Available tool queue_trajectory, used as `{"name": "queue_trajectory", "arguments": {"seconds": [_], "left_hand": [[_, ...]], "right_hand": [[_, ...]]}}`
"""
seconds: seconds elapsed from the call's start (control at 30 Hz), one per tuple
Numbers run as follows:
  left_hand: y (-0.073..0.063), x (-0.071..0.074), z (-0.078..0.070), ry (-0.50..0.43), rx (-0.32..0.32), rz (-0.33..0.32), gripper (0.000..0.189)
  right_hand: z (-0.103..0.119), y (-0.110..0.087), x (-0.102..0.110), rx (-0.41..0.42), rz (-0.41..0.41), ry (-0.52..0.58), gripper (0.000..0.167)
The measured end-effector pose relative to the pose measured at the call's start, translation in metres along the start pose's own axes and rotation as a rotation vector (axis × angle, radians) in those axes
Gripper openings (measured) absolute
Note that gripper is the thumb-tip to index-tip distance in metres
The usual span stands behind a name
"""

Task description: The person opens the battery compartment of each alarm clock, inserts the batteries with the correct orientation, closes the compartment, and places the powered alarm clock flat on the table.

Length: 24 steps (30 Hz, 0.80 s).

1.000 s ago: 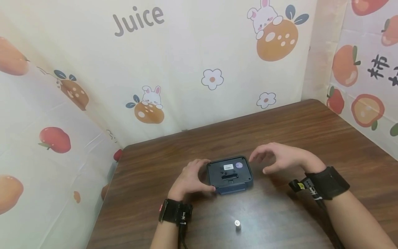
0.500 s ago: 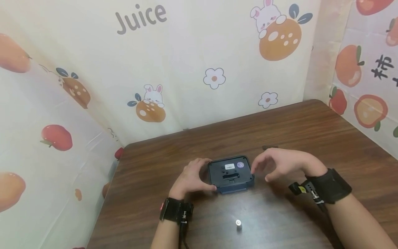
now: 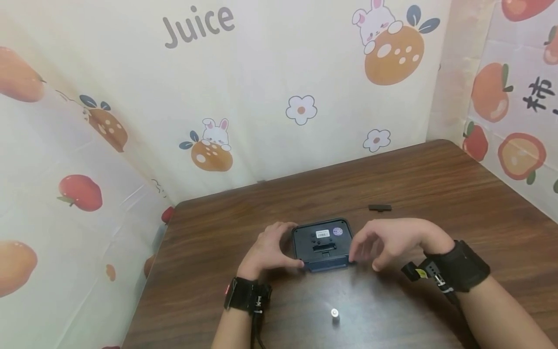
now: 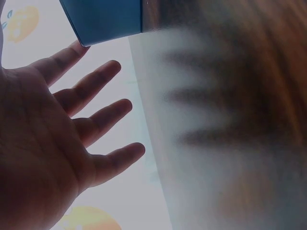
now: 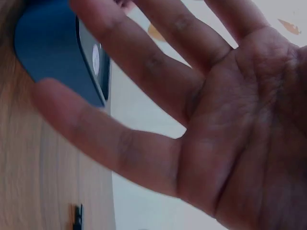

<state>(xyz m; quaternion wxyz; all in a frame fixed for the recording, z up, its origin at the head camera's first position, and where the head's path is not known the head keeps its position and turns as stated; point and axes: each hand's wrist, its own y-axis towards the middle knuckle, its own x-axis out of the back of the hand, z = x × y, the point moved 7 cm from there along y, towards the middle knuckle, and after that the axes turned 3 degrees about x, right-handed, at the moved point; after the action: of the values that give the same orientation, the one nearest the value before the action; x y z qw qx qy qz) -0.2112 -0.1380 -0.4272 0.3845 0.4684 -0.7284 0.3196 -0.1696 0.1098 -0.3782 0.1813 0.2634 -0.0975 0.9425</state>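
A dark blue box-shaped device (image 3: 323,240) lies with its black back up, showing a barcode label, a round purple sticker and an uncovered slot. My left hand (image 3: 269,249) spans its left side, thumb at the near corner and index finger at the far one. In the left wrist view the fingers are spread straight, a fingertip touching the blue casing (image 4: 105,21). At the near right corner are the fingertips of my right hand (image 3: 388,240), loosely bent and holding nothing. The right wrist view has these fingers (image 5: 139,62) spread beside the casing (image 5: 48,48).
A small battery (image 3: 335,316) stands upright on the brown wooden table (image 3: 235,213), nearer than the device. Behind my right hand lies a thin black cover piece (image 3: 379,207). Fruit-patterned curtains (image 3: 261,72) close off the back and both sides.
My right hand has moved nearer along the device's right side, from its far corner to its near one, revealing the black cover piece. The left hand keeps its place.
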Motion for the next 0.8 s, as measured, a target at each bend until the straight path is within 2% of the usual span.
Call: {"name": "queue_trajectory", "arguments": {"seconds": [0.17, 0.27, 0.57, 0.8], "left_hand": [[0.000, 0.000, 0.000, 0.001, -0.006, -0.003, 0.090], [0.000, 0.001, 0.000, 0.001, -0.012, -0.003, 0.091], [0.000, 0.000, 0.000, 0.003, -0.007, -0.002, 0.091], [0.000, 0.000, 0.000, 0.006, -0.005, -0.004, 0.090]], "right_hand": [[0.000, 0.002, -0.006, -0.078, 0.042, 0.041, 0.041], [0.000, 0.002, -0.009, -0.096, 0.053, 0.044, 0.041], [0.006, 0.017, -0.025, -0.052, 0.143, -0.010, 0.040], [0.006, 0.024, -0.035, -0.043, 0.202, 0.032, 0.043]]}}
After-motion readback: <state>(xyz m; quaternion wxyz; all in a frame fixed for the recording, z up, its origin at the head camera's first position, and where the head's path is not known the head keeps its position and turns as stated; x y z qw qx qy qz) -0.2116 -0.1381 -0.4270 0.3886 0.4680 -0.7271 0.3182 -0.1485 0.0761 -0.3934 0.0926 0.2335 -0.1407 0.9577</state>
